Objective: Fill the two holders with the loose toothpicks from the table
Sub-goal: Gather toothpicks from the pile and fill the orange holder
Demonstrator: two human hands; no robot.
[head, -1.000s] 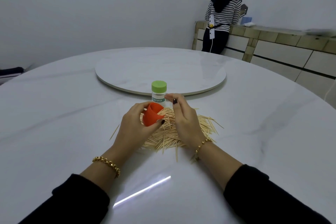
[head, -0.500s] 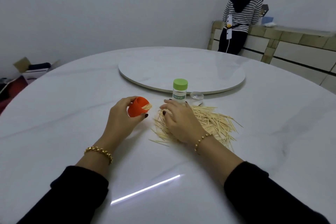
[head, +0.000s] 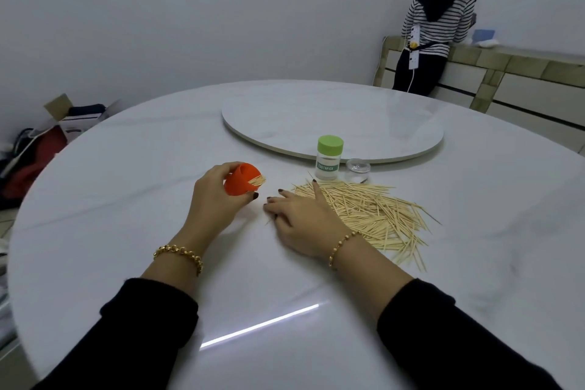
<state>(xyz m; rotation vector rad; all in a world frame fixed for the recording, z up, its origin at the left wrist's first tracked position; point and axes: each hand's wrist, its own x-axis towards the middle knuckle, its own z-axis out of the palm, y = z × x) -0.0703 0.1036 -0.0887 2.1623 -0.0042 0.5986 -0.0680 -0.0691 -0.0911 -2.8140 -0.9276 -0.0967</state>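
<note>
1. We see the left hand (head: 218, 199) curled round the orange holder (head: 240, 185), thumb on the near side and fingers over the far side, gripping it firmly.
2. The orange holder is tipped on its side with its mouth pointing right. We cannot tell whether it touches the table (head: 126, 206).
3. A small bunch of toothpicks (head: 259, 181) pokes out of that mouth toward the right.
4. The right hand (head: 300, 218) lies palm down on the table just right of the orange holder. Its fingers are straight and spread, and it holds nothing.
5. Its index finger rests on the left edge of the loose pile (head: 364, 209), and the other fingers lie on bare tabletop.
6. The loose pile spreads across the table to the right of the right hand, trailing toward the near right.
7. The green-capped holder (head: 329, 157) stands upright just beyond the far edge of the pile, cap on, with a label reading TOOTHPICK. We cannot tell how full it is.
8. A small clear round piece (head: 358, 169) sits just right of the green-capped holder. We cannot tell whether it is a lid or a cup.
9. A round turntable (head: 332, 117) lies on the far middle of the white table.
10. Each wrist wears a gold bracelet (head: 180, 255), and both sleeves are black.
11. At far right, a person in a striped top (head: 437, 25) stands by a sideboard (head: 522, 73).
12. At far left, a cardboard box (head: 69, 114) sits on the floor.
</note>
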